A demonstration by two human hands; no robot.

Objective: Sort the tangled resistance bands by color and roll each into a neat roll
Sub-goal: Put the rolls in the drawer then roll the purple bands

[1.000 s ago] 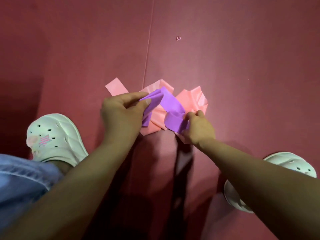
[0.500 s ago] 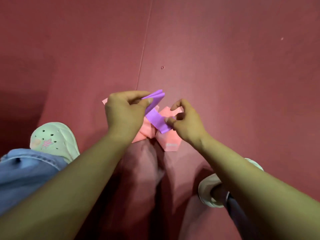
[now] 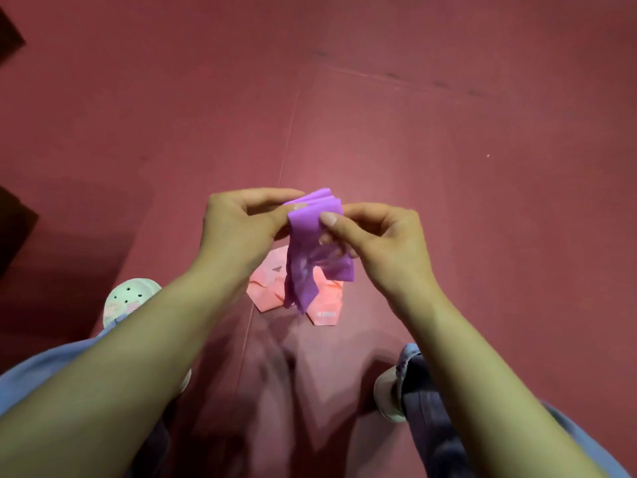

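While both hands (image 3: 238, 232) (image 3: 386, 243) pinch its top edge, the purple band (image 3: 305, 224) dangles.

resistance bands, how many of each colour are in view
purple band: 1, held up off the floor
pink band: 1, a crumpled heap on the floor; whether it hides more cannot be told
total: 2

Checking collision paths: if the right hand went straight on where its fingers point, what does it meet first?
The purple band the right hand pinches; just past it, probably the left hand. Depth is unclear.
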